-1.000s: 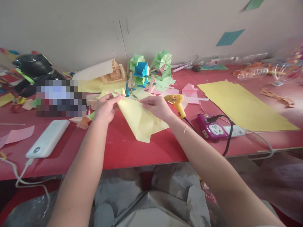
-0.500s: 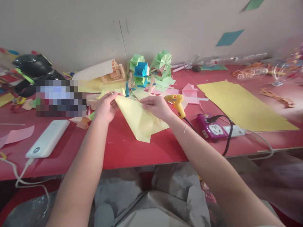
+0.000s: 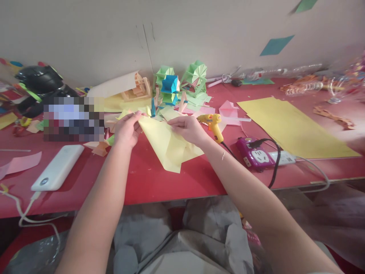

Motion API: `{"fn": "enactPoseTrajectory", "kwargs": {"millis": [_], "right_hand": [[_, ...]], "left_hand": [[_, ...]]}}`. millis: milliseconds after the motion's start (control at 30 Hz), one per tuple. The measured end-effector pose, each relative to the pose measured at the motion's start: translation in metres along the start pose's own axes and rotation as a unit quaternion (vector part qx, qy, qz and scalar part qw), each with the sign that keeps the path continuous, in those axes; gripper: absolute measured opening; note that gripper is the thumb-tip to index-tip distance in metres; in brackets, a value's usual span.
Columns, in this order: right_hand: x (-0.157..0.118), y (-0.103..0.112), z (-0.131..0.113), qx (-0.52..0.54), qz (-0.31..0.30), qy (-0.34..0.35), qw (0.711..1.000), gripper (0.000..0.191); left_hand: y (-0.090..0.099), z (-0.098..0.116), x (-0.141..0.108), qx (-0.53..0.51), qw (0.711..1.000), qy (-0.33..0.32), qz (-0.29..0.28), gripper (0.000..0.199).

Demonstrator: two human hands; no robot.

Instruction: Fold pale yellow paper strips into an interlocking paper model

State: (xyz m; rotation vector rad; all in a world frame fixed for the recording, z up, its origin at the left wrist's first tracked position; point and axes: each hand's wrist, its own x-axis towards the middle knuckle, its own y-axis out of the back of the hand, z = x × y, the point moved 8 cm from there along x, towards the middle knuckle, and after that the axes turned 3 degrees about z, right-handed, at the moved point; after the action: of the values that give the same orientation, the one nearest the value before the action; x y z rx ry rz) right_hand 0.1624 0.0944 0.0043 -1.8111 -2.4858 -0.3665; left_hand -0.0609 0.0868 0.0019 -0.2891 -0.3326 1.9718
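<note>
Work at a red table (image 3: 154, 188), read from left to right. A white power bank (image 3: 58, 167) lies at the near left, a cable plugged into its end. The left hand (image 3: 127, 129) pinches the upper-left corner of a pale-yellow sheet (image 3: 161, 142), thumb against fingers. The sheet is creased and slants down toward the person, its lower point hanging over the tabletop. Behind it stand folded paper models, one blue (image 3: 170, 84), one green (image 3: 196, 73). The right hand (image 3: 186, 128), fingers drawn together, grips the sheet's upper part; its thumb is hard to make out. Just beyond lies a yellow glue gun (image 3: 214, 125), then a purple power adapter (image 3: 253, 154). The step appears to be folding; the next move would call for steady corners and an aligned edge before creasing.
</note>
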Motion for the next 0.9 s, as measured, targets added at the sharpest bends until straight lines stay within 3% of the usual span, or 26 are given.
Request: {"fn": "enactPoseTrajectory", "kwargs": {"millis": [333,900], "right_hand": [[0.0,0.002,0.0013,0.018,0.004,-0.012,1.0,0.024],[-0.0026,0.0018,-0.0037,0.028,-0.02,-0.015,0.999,0.029]], "left_hand": [[0.0014,0.0018,0.0013,0.0,1.0,-0.001,0.021,0.027],[0.0013,0.003,0.0027,0.001,1.0,-0.026,0.009,0.03]]}}
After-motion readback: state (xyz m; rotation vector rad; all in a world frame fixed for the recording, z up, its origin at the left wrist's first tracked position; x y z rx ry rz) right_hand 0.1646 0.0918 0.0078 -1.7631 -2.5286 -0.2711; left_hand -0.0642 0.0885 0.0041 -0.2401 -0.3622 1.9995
